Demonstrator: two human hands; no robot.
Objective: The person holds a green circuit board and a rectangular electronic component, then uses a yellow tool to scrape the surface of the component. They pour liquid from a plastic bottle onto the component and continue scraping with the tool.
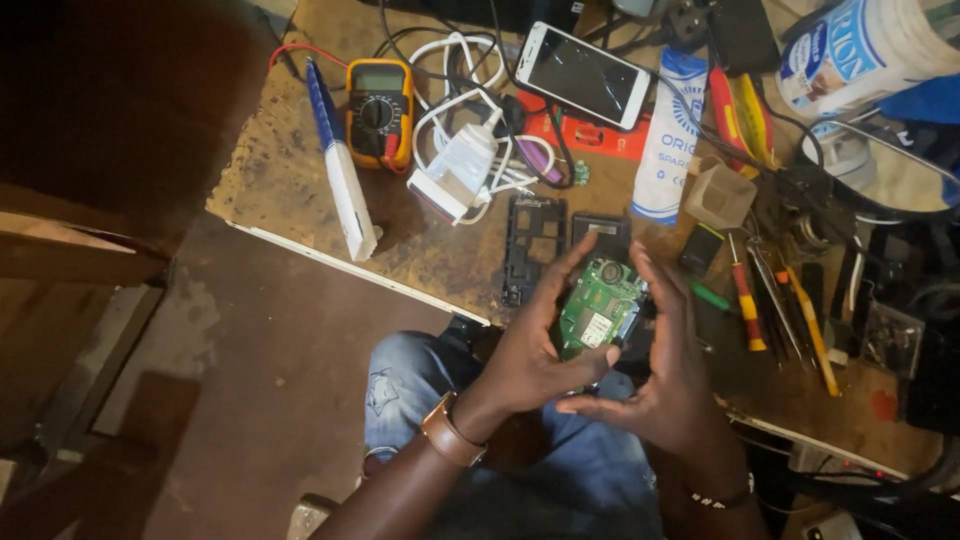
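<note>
A small opened phone with a bare green circuit board [600, 308] sits between both of my hands, above my lap at the table's front edge. My left hand [530, 345] cups its left side, thumb lying under the board. My right hand [668, 370] presses against its right side with fingers stretched out. A black phone frame [530, 245] and a dark phone cover [600, 232] lie on the worn brown table [280, 170] just beyond my fingertips.
A yellow multimeter [380, 110], a white charger with cables [455, 170], a white smartphone [583, 75], a white tube [672, 135], a white and blue stick [340, 165], screwdrivers and tweezers [770, 295] at right. Bare floor lies to the left.
</note>
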